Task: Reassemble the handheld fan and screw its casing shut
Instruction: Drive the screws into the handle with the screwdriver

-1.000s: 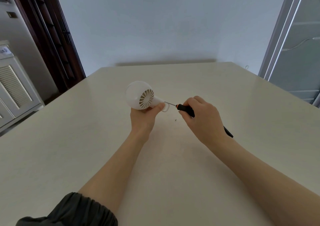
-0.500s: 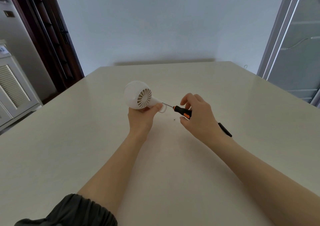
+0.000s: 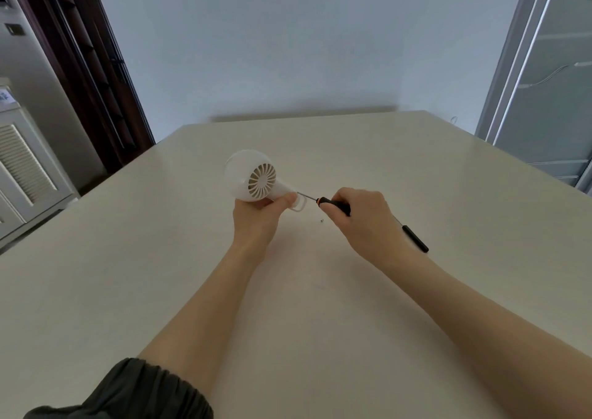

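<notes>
The white handheld fan (image 3: 253, 175) is lifted a little above the cream table (image 3: 160, 258), its round grille turned towards me. My left hand (image 3: 256, 216) grips its handle from below, thumb near the loop at the handle's end. My right hand (image 3: 362, 220) holds a black screwdriver with an orange collar (image 3: 333, 205); its thin metal shaft points left into the end of the handle. A tiny loose screw (image 3: 321, 220) lies on the table under the screwdriver.
A second black screwdriver (image 3: 415, 238) lies on the table behind my right wrist. A dark door frame (image 3: 96, 66) and a white louvred cabinet (image 3: 22, 175) stand at the left; a glass door (image 3: 544, 82) is at the right.
My right hand's fingers opened off the screwdriver handle half a second ago and now wrap it again. The fan and left hand stay put.
</notes>
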The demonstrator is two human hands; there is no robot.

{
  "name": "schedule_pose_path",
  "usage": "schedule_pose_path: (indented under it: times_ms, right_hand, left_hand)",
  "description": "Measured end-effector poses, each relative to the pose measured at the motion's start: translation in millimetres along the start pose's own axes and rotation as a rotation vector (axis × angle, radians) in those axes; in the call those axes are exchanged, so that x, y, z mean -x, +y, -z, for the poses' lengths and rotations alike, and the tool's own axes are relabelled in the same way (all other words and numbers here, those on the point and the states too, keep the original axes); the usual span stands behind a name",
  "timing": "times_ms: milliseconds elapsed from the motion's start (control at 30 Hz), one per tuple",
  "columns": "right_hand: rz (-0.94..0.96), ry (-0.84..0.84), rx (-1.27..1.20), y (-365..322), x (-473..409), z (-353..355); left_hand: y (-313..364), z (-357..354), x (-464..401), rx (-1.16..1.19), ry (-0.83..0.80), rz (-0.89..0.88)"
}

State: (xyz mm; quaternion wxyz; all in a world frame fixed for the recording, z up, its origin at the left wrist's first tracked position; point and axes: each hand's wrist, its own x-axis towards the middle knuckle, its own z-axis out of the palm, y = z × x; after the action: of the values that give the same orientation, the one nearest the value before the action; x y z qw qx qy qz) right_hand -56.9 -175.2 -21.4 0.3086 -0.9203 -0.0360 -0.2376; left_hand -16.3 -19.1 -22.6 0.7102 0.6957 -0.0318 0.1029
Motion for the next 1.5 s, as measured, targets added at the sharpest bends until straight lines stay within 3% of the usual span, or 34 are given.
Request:
schedule_pose_path:
  times_ms: [67,167,500,767,967,1100,1500]
  right_hand:
    - [-0.068,-0.029,-0.144,2.5,-2.4,0.1]
    - [-0.084,-0.021,-0.173,4.9,-3.7,-1.6]
    - [0.148,0.112,0.062,0.9,-0.2,1.1]
    - [0.176,0.103,0.203,0.1,0.2,4.7]
    - [0.018,0.061,-0.11,5.0,-5.1,-0.3]
    - [-0.014,0.079,-0.176,5.6,-4.9,-2.3]
    - [0.196,0.152,0.174,-1.0,0.7,-0.7]
  left_hand:
    - [-2.4,-0.6,-0.7,-0.017,0.001,0.0]
    - [-4.6,-2.4,0.1,-0.022,0.011,-0.004]
    - [-4.4,-6.1,0.9,0.018,0.046,-0.023]
    - [-4.9,-1.5,-1.5,0.046,0.038,-0.023]
    - [-5.3,-1.3,-1.1,0.039,0.028,-0.05]
    - [-7.0,-4.2,-0.3,0.051,0.04,-0.049]
    - [-8.2,-5.8,-1.8,0.073,0.061,-0.041]
